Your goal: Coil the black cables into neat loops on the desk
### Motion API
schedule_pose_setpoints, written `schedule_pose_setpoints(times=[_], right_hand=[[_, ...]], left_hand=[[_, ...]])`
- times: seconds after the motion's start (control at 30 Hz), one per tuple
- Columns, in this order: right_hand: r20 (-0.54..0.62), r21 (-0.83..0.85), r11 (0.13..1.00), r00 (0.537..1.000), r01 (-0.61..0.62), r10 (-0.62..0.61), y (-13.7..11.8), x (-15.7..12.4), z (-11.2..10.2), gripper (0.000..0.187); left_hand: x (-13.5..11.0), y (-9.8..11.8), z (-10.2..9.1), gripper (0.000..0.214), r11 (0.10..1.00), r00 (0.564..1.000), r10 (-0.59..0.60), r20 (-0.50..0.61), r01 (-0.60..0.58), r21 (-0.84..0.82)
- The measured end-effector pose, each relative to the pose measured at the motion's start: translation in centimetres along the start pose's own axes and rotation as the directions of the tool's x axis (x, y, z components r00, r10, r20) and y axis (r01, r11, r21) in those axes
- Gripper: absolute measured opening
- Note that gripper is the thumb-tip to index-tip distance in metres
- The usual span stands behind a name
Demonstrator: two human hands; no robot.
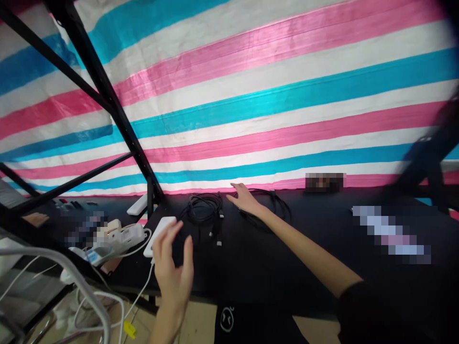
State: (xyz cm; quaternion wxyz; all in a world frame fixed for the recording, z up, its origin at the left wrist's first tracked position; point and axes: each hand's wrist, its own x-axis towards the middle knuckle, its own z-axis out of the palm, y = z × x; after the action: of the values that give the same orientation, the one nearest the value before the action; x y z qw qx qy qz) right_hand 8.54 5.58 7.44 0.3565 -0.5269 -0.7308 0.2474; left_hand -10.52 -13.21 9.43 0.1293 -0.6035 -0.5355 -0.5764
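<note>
My left hand is raised at the left end of the black desk, fingers apart and holding nothing. Behind its fingers lies a white power bank-like box with a white cable running down from it. My right hand reaches to the back of the desk, fingers stretched out, over the left side of a loosely coiled black cable; whether it touches the cable I cannot tell. Between the hands lies another coiled black cable, its light connector ends pointing toward me.
A white power strip with plugs and cables lies at left beside a black metal frame post. A grey tube curves at lower left. A dark blurred item stands at the back; a pixelated item lies right. Striped sheeting hangs behind.
</note>
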Motion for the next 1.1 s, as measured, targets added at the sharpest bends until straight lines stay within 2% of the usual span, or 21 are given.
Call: schedule_pose_setpoints(times=[0.07,0.17,0.27,0.33,0.37,0.43,0.5,0.53,0.57,0.63,0.7,0.73,0.83,0.9,0.97,1.03,1.07,1.1], right_hand=[[0.023,-0.112,0.993,0.999,-0.029,0.031,3.1,-1.5,-1.3,0.052],[0.046,-0.247,0.965,0.993,-0.094,0.108,7.1,-4.7,-2.7,0.049],[0.068,-0.316,0.946,0.993,-0.069,0.095,9.1,-7.9,-3.5,0.023],[0.101,-0.327,0.944,0.993,-0.029,0.065,9.1,-9.8,-4.3,0.015],[0.128,-0.318,0.948,0.991,-0.004,0.047,8.7,-10.6,-4.9,0.015],[0.181,-0.192,0.978,0.982,0.086,-0.05,7.5,-12.2,-6.5,0.02],[0.082,-0.051,0.989,0.988,0.138,-0.133,5.9,-13.4,-8.7,0.022],[0.007,-0.009,0.989,0.989,0.147,-0.147,5.1,-14.0,-9.8,0.021],[-0.064,0.032,0.989,0.987,0.148,-0.145,4.4,-14.5,-10.9,0.02],[-0.157,0.129,0.981,0.98,0.145,-0.124,3.2,-15.4,-12.8,0.021],[-0.213,0.178,0.971,0.97,0.157,-0.118,2.6,-16.5,-13.9,0.022],[-0.234,0.187,0.966,0.963,0.178,-0.132,2.4,-17.0,-14.2,0.022],[-0.275,0.231,0.945,0.947,0.233,-0.166,2.6,-18.8,-14.9,0.018],[-0.346,0.333,0.913,0.931,0.237,-0.116,3.1,-19.7,-15.6,0.019],[-0.469,0.451,0.854,0.883,0.259,-0.021,3.8,-20.4,-16.7,0.021],[-0.603,0.511,0.799,0.795,0.317,0.071,4.3,-20.8,-18.0,0.02],[-0.655,0.519,0.783,0.748,0.342,0.107,4.4,-21.0,-18.5,0.019],[-0.692,0.524,0.773,0.708,0.358,0.14,4.5,-21.2,-18.9,0.018]], left_hand=[[-2.7,1.0,-0.4,0.024,0.995,0.988,0.084,0.129,-0.076,-0.069],[-6.1,2.7,-0.1,0.024,0.978,0.939,0.14,0.315,-0.08,-0.194],[-7.4,4.3,1.2,0.022,0.943,0.829,0.246,0.503,-0.083,-0.323],[-7.3,4.9,2.6,0.022,0.931,0.76,0.277,0.588,-0.059,-0.361],[-7.2,5.0,3.4,0.022,0.936,0.755,0.251,0.606,-0.029,-0.351],[-7.2,4.8,5.3,0.028,0.958,0.795,0.106,0.597,0.079,-0.276],[-7.5,4.4,7.5,0.048,0.961,0.838,-0.091,0.539,0.216,-0.174],[-7.9,4.4,8.6,0.06,0.951,0.834,-0.162,0.527,0.274,-0.14],[-8.3,4.4,9.6,0.07,0.937,0.819,-0.222,0.53,0.33,-0.117],[-9.1,4.9,11.5,0.081,0.894,0.734,-0.293,0.612,0.438,-0.098],[-9.6,5.8,13.1,0.083,0.853,0.656,-0.323,0.682,0.514,-0.091],[-9.7,6.2,13.7,0.084,0.842,0.635,-0.326,0.7,0.531,-0.09],[-9.5,6.8,15.0,0.088,0.866,0.621,-0.269,0.736,0.491,-0.097],[-9.4,6.4,15.3,0.089,0.898,0.593,-0.206,0.778,0.431,-0.09],[-9.3,5.9,15.0,0.086,0.92,0.525,-0.155,0.837,0.386,-0.072],[-9.1,5.7,14.2,0.073,0.93,0.456,-0.123,0.882,0.362,-0.057],[-8.9,5.9,13.7,0.063,0.933,0.44,-0.11,0.891,0.356,-0.061],[-8.6,6.4,13.1,0.053,0.931,0.445,-0.096,0.891,0.356,-0.077]])
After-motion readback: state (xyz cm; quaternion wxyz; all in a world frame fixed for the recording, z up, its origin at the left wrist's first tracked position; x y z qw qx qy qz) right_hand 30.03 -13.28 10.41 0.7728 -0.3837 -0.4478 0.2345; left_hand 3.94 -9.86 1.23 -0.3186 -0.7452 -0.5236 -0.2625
